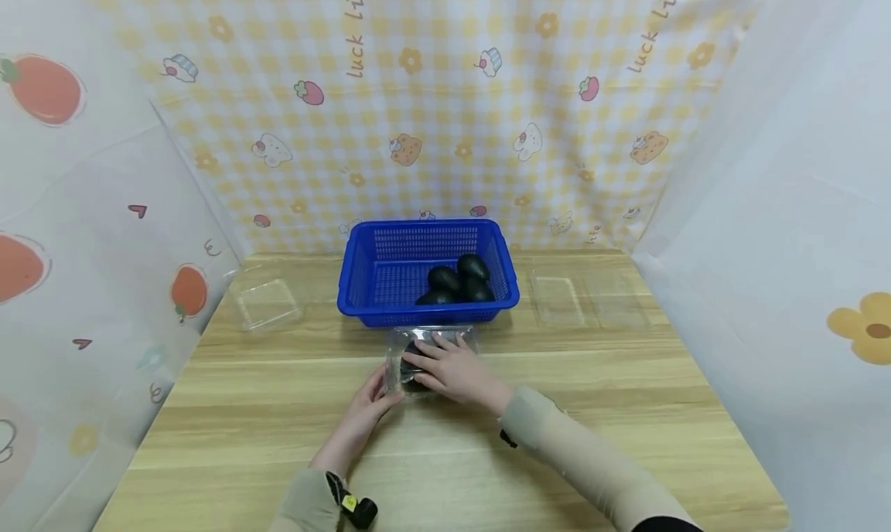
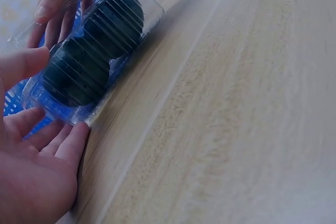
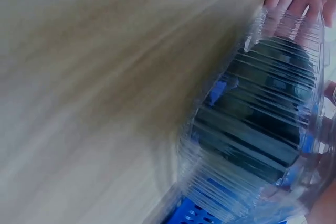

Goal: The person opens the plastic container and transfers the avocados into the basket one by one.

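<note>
A clear ribbed plastic box (image 1: 394, 354) lies on the table in front of the blue basket. Two dark avocados (image 2: 115, 22) sit inside it, side by side, seen through the wall in the left wrist view. My left hand (image 1: 363, 410) is at the box's left end, its nearly straight fingers touching the lower wall and the thumb near the upper edge. Fingers spread, my right hand (image 1: 455, 371) lies across the top of the box. Whether the lid is fully closed cannot be told; the right hand partly hides it.
Behind the box stands a blue basket (image 1: 425, 312) with several avocados (image 1: 445, 279) toward its right side. A clear plastic container (image 1: 267, 304) lies at the back left, and more clear plastic (image 1: 560, 300) lies to the basket's right. A patterned cloth (image 1: 445, 114) hangs behind the table.
</note>
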A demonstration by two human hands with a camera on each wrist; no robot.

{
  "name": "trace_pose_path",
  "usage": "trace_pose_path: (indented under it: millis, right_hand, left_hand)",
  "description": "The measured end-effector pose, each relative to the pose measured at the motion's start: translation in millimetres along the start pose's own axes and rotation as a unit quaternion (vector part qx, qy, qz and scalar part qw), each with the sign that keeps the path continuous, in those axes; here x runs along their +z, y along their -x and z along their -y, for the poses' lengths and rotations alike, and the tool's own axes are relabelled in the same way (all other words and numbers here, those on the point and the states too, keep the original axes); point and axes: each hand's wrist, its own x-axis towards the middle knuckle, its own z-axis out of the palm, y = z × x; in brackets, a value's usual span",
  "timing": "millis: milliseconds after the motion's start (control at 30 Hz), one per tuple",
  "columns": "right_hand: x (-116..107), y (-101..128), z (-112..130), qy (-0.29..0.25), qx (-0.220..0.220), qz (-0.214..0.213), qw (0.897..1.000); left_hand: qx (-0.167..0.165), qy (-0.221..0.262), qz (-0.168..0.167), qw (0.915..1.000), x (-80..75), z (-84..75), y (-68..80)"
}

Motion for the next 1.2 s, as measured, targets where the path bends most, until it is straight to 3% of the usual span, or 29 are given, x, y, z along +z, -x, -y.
trace_pose_path:
  millis: [267, 533, 767, 1000, 1200]
  right_hand:
    - [-6, -2, -4, 0.015, -0.020, -0.009, 1.000]
    - [-12, -9, -14, -0.013, -0.043, -0.042, 0.998]
    - [-19, -12, -16, -0.031, -0.048, -0.027, 0.998]
    - [-33, -17, -18, -0.042, -0.063, -0.019, 0.997]
    - [-44, -19, -18, -0.047, -0.077, 0.015, 0.996]
  left_hand:
    - [0.008, 0.001, -0.004, 1.0000, 1.0, 1.6, -0.6]
    - [0.039, -0.022, 0.000, 0.9990, 0.1, 3.1, 1.5]
    - [0.001, -0.004, -0.008, 1.0000, 2.5, -1.1, 0.7]
    - [-0.007, -0.002, -0.007, 0.9999, 2.9, -7.1, 0.1]
    - [-0.012, 0.002, 0.005, 0.9999, 0.5, -9.7, 2.1]
